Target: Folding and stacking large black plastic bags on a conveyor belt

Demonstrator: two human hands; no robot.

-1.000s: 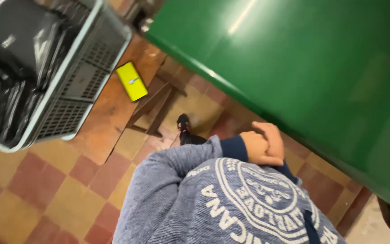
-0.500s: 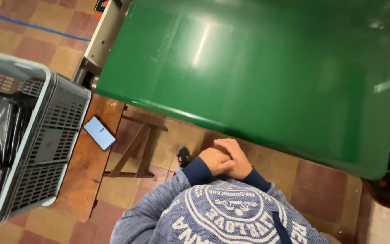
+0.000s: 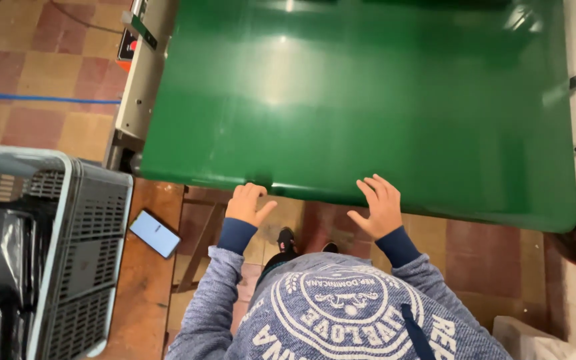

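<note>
Sweatshirt [image 3: 341, 320]: grey-blue with a white round print, filling the bottom of the view; dark blue cuffs at both wrists.
Left hand [image 3: 247, 205]: fingers curled and close together, knuckles up against the near edge of the green belt, thumb stuck out to the side; it holds nothing and seems only to rest at the lip.
Right hand [image 3: 378, 208]: fingers spread wide, fingertips touching the same near edge, palm hanging just off it; empty as well.
Shoes [image 3: 287, 239]: dark toes showing between the arms, on the tiled floor [image 3: 48, 73], so the person stands close up to the machine.
Phone [image 3: 155, 233]: screen lit, lying flat on a brown wooden surface [image 3: 143, 287] to the left, well apart from both hands.
Grey crate [image 3: 85, 247]: slotted plastic walls, beside the phone; dark plastic-wrapped contents inside, hard to make out.
Green belt [image 3: 368, 100]: broad, glossy, bare surface running away from the hands.
Machine frame [image 3: 143, 80]: pale side rail along the belt's left, another at far right.
</note>
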